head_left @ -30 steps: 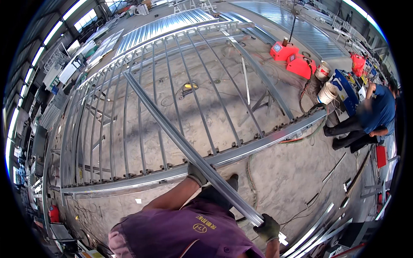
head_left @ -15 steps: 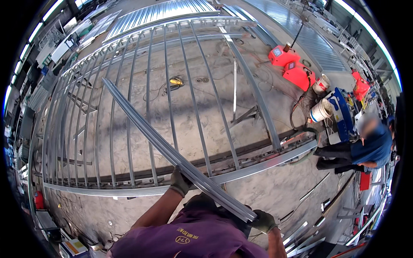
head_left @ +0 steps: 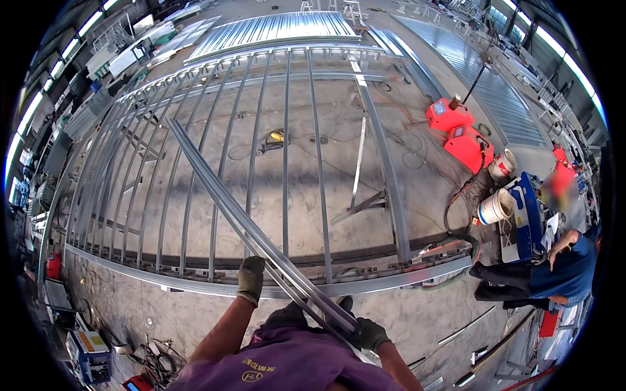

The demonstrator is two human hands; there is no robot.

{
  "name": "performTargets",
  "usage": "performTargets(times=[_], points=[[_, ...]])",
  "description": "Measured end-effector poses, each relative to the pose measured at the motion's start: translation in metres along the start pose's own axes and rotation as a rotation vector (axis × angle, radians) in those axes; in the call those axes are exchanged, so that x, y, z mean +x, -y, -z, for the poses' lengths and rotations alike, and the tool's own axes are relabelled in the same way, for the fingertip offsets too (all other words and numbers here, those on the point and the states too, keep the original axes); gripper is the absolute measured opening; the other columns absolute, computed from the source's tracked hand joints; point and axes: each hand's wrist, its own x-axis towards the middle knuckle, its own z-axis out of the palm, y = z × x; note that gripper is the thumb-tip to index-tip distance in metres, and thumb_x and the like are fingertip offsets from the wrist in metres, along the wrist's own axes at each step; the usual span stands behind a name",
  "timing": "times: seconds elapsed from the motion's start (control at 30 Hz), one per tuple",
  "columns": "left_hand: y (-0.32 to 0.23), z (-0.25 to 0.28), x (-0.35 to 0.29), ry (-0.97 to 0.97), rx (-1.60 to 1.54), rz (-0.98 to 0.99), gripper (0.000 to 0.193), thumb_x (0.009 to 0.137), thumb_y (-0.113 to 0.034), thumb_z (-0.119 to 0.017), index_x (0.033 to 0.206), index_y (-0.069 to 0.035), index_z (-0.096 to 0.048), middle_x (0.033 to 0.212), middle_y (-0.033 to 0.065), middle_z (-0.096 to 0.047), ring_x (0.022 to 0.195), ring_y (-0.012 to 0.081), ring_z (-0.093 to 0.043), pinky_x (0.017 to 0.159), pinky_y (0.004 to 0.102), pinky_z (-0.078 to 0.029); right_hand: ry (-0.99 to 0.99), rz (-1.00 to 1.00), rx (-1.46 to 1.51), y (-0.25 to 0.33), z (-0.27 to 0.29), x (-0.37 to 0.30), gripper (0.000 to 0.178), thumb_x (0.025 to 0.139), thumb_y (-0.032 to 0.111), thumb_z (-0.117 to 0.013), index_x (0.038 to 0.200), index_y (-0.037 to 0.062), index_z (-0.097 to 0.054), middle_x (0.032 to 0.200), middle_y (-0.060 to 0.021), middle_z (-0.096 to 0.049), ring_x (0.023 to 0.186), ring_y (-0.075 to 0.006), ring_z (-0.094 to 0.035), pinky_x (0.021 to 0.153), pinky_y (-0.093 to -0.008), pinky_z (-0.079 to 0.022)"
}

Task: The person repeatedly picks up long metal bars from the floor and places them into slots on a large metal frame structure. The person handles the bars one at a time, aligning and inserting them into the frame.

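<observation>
A bundle of long grey metal profiles (head_left: pixel 259 238) slants across the frame, from its near end at my body to the far left. Around its near end my right hand (head_left: pixel 370 335), in a dark glove, is closed. My left hand (head_left: pixel 250 280), also gloved, is closed at the left side of the bundle, on a narrow profile that stands slightly apart from the others. Beneath lies a large metal frame with several parallel bars (head_left: pixel 285 182) and a wide front rail (head_left: pixel 404 276). The bundle rests over these bars; the left fingertips are partly hidden.
Two red machines (head_left: pixel 450 115) stand right of the frame, near white buckets (head_left: pixel 495 206) and a blue cabinet (head_left: pixel 521 215). A person in blue (head_left: pixel 564 274) is at the right. A yellow power tool (head_left: pixel 276 137) and cables lie on the floor inside the frame.
My left hand has moved from under the bundle to its left side, where one profile has parted from the rest. The near end has shifted left with my right hand. The view has turned.
</observation>
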Motion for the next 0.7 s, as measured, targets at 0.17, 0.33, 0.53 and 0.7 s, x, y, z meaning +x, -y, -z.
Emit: performTargets(times=[0.17,0.33,0.53,0.7], points=[[0.002,-0.037,-0.009,0.213,-0.274,0.598,0.019,0.098,-0.016,-0.071,0.109,-0.001,-0.071,0.098,0.0036,-0.071,0.083,0.0144,-0.068,0.07,0.031,-0.056,-0.018,-0.037,0.022,-0.015,-0.005,-0.001,0.05,0.082,0.051,-0.075,0.11,0.0105,-0.067,0.112,-0.018,-0.07,0.11,-0.0383,-0.068,0.093,-0.0461,-0.055],[-0.018,-0.044,-0.019,0.303,-0.441,0.612,0.019,0.101,-0.025,-0.067,0.098,-0.006,-0.073,0.082,0.0007,-0.067,0.072,0.012,-0.066,0.059,0.027,-0.053,-0.168,-0.026,0.075,-0.016,-0.002,-0.017,0.051,0.075,0.05,-0.084,0.102,0.0085,-0.073,0.106,-0.0157,-0.071,0.099,-0.0367,-0.07,0.087,-0.0475,-0.056],[-0.043,-0.027,-0.004,0.394,-0.377,0.891,0.034,0.102,-0.04,-0.067,0.102,-0.007,-0.071,0.084,0.007,-0.072,0.069,0.0183,-0.073,0.054,0.0296,-0.055,-0.399,-0.108,0.016,-0.014,0.011,-0.026,0.039,0.073,0.039,-0.087,0.084,0.0052,-0.07,0.083,-0.0153,-0.066,0.083,-0.0379,-0.067,0.076,-0.0464,-0.054],[-0.077,-0.037,0.016,0.352,-0.965,1.026,0.039,0.104,-0.044,-0.061,0.108,-0.006,-0.068,0.094,0.0113,-0.073,0.084,0.0252,-0.074,0.072,0.0389,-0.061,-0.435,-0.067,0.033,0.019,0.044,-0.067,0.031,0.076,0.034,-0.08,0.085,0.0062,-0.07,0.083,-0.0147,-0.067,0.08,-0.0377,-0.067,0.074,-0.0475,-0.054]])
